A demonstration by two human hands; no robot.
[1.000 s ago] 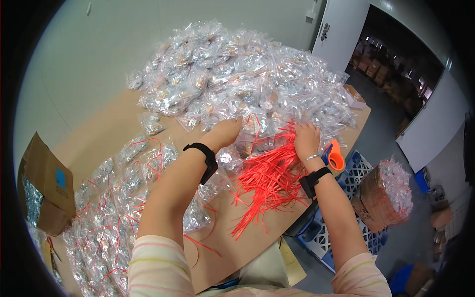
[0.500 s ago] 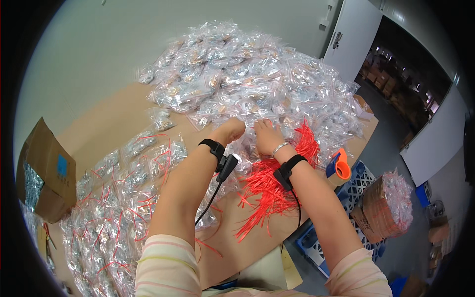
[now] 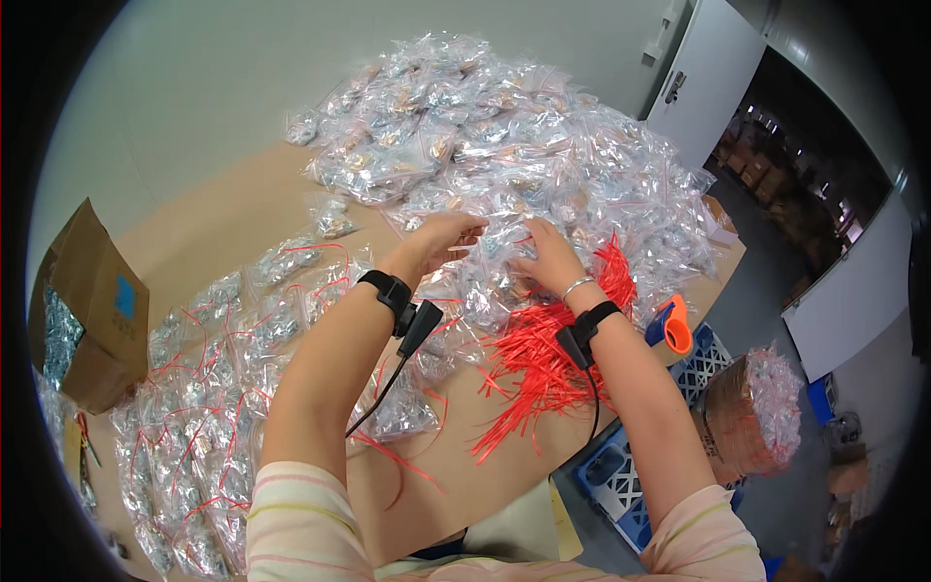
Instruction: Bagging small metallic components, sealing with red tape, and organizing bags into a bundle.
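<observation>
My left hand (image 3: 444,239) is over the near edge of a large heap of clear plastic zip bags (image 3: 504,145), its fingers bent around the edge of one clear plastic bag (image 3: 499,241). Across from it, my right hand (image 3: 555,258) has curved fingers and thumb on the same bag's other side. Glare on the plastic partly hides the fingertips and the contents. Just below my right wrist lies a bundle of red ties (image 3: 533,354). Each wrist wears a black strap with a small device and cable.
Several filled bags with red ties (image 3: 208,417) cover the table's left side. A cardboard box (image 3: 102,310) stands far left. At the right are an orange and blue tape dispenser (image 3: 671,330), a blue pallet (image 3: 621,485) and a carton of bags (image 3: 747,412). A door (image 3: 703,82) stands ajar behind.
My left hand has uncurled from a closed fist shape and moved slightly left and up. My right hand has moved a little right, its thumb and fingers wider apart. The view has shifted slightly.
</observation>
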